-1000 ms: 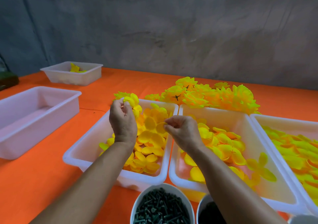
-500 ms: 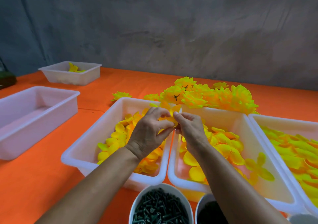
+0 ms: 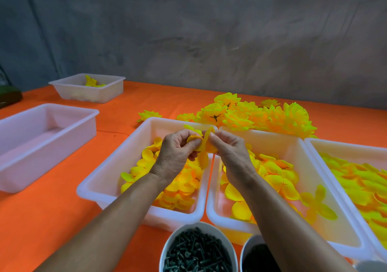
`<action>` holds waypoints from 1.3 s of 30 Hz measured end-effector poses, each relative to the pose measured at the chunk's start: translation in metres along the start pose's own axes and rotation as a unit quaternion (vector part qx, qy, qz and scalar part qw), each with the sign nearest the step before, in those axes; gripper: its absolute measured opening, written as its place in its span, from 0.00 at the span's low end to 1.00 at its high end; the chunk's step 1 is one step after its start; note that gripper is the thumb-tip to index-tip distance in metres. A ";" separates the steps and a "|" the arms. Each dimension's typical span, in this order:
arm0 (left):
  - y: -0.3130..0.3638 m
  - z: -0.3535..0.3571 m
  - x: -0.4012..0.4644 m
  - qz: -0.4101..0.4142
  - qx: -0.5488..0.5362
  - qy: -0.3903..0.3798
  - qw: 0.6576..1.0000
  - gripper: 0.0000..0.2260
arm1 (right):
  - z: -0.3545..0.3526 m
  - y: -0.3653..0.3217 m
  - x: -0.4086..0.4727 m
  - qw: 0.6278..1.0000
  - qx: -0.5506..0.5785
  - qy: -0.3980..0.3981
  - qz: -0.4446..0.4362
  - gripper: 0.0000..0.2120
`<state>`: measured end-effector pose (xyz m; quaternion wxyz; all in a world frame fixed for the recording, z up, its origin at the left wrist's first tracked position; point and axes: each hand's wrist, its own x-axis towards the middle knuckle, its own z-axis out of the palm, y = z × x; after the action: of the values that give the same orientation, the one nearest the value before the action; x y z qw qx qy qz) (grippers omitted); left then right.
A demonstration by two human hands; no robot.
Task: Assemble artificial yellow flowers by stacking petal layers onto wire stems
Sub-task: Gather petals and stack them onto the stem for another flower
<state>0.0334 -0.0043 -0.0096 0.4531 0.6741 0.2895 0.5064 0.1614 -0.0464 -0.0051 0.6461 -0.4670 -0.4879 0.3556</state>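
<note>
At the near edge of the orange table [image 3: 48,219] stands a white bowl of dark green stem pieces [image 3: 196,250]. Beyond it, above the touching rims of the left petal tray [image 3: 109,179] and middle petal tray [image 3: 326,215], both hands meet. The left hand [image 3: 178,154] pinches a yellow petal layer [image 3: 202,144] with curled fingers; the right hand [image 3: 228,146] pinches it from the opposite side. The layer stands between the fingertips, tilted on edge, hanging downward. No stem is visible in either grip. Finished flowers [image 3: 257,114] lie at the far side.
</note>
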 end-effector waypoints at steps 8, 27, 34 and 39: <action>-0.004 0.000 0.000 -0.002 0.023 0.016 1.000 0.09 | -0.003 0.000 0.001 0.999 -0.009 0.037 0.005 0.04; -0.007 -0.003 0.003 0.054 0.112 0.096 0.988 0.03 | -0.001 0.007 0.001 0.998 -0.045 0.037 0.017 0.08; -0.006 -0.005 0.003 0.110 0.134 0.102 0.980 0.06 | -0.001 0.010 0.005 0.982 -0.160 0.094 0.033 0.09; -0.006 -0.005 0.005 0.119 0.129 0.100 0.979 0.03 | -0.007 0.013 0.011 0.957 -0.211 0.193 0.053 0.15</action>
<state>0.0309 0.0040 -0.0123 0.2675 0.7023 0.3142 0.5801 0.1710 -0.0338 -0.0149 0.5947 -0.6777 -0.3926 0.1811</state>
